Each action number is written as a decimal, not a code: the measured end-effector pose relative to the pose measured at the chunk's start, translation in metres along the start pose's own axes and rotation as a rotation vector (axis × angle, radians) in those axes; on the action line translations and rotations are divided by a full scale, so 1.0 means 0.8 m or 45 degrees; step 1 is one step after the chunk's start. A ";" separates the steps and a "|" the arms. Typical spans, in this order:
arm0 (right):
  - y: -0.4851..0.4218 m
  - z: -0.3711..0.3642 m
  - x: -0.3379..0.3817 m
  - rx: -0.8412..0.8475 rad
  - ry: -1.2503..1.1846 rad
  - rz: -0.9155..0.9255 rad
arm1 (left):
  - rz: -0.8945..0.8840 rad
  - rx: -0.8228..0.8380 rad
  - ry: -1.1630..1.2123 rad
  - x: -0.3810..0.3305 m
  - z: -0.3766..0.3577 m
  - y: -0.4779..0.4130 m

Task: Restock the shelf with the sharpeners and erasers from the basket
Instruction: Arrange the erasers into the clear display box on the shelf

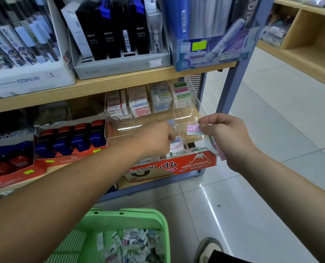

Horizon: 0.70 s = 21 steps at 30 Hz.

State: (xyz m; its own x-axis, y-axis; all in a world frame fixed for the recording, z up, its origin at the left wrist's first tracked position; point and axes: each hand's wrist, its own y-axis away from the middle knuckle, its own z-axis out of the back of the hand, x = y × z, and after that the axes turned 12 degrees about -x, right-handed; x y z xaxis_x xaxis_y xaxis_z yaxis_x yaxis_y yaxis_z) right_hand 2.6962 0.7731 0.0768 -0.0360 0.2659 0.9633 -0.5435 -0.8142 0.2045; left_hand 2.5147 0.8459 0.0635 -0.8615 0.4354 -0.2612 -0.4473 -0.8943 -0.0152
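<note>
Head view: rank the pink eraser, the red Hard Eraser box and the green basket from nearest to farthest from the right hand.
1. pink eraser: pinched in the right hand.
2. red Hard Eraser box: just below it.
3. green basket: on the floor.

The green plastic basket [163, 224] sits low in front of the shelf [101, 85], its bottom littered with small wrapped erasers [135, 245] lying every which way. One flat pink-wrapped eraser [193, 129] is up at the clear acrylic organiser [186, 111] under the wooden board, pinched level in the right hand [224, 137]. The organiser's back row holds four neat eraser stacks [139, 103]; its front tier looks mostly bare. Further left stand red-and-blue sharpeners [70, 139] (probably sharpeners, the view is soft there), upright in an orange carton [68, 160].
</note>
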 end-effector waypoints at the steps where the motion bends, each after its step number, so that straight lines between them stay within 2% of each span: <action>1: -0.001 0.003 0.000 -0.003 -0.003 -0.001 | 0.024 -0.085 0.092 -0.004 0.005 0.000; 3: -0.002 0.007 0.000 0.014 -0.035 -0.025 | 0.106 -0.201 0.496 -0.015 0.014 0.000; 5: -0.001 0.010 0.001 0.053 -0.032 -0.015 | 0.134 -0.099 0.912 -0.031 0.023 0.001; 6: 0.000 0.011 0.000 0.066 -0.014 0.001 | 0.113 -0.056 0.989 -0.037 0.025 0.002; 11: -0.003 0.018 -0.001 0.031 -0.081 -0.067 | 0.089 -0.013 0.961 -0.044 0.024 -0.004; 15: -0.008 0.029 0.000 0.081 -0.028 -0.124 | 0.254 0.125 1.260 -0.048 0.039 -0.014; 21: -0.001 0.032 0.012 0.425 -0.112 -0.359 | 0.222 -0.106 0.836 -0.029 0.039 -0.030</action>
State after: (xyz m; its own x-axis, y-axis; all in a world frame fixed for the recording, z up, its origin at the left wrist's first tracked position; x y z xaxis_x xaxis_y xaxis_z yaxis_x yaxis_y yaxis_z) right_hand 2.7178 0.7635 0.0905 0.1543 0.4683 0.8700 -0.2205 -0.8420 0.4923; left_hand 2.5377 0.8607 0.0999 -0.5835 0.1544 -0.7973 -0.2726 -0.9620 0.0132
